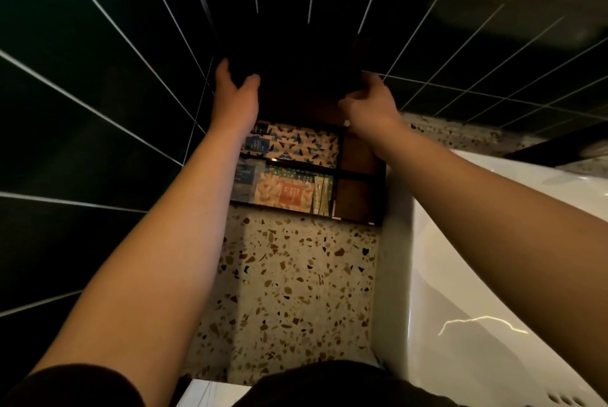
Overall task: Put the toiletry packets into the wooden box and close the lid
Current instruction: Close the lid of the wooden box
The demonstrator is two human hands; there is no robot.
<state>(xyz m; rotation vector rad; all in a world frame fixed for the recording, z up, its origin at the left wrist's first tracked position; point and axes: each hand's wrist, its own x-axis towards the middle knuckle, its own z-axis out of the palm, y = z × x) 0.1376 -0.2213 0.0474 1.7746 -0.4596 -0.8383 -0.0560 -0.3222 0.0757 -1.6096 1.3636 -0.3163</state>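
Note:
A dark wooden box [360, 196] with dividers stands on the terrazzo counter against the tiled wall. Several patterned toiletry packets [289, 173] lie in its left compartments; the right compartments show bare wood. The dark lid [296, 54] stands raised behind the box, tilted over its back edge. My left hand [235, 94] grips the lid's left edge. At the lid's lower right corner my right hand [370, 104] holds on with bent fingers.
The terrazzo counter [296, 291] stretches toward me in front of the box. A white basin [493, 275] rises directly right of the box. Dark green wall tiles [98, 77] enclose the left and back.

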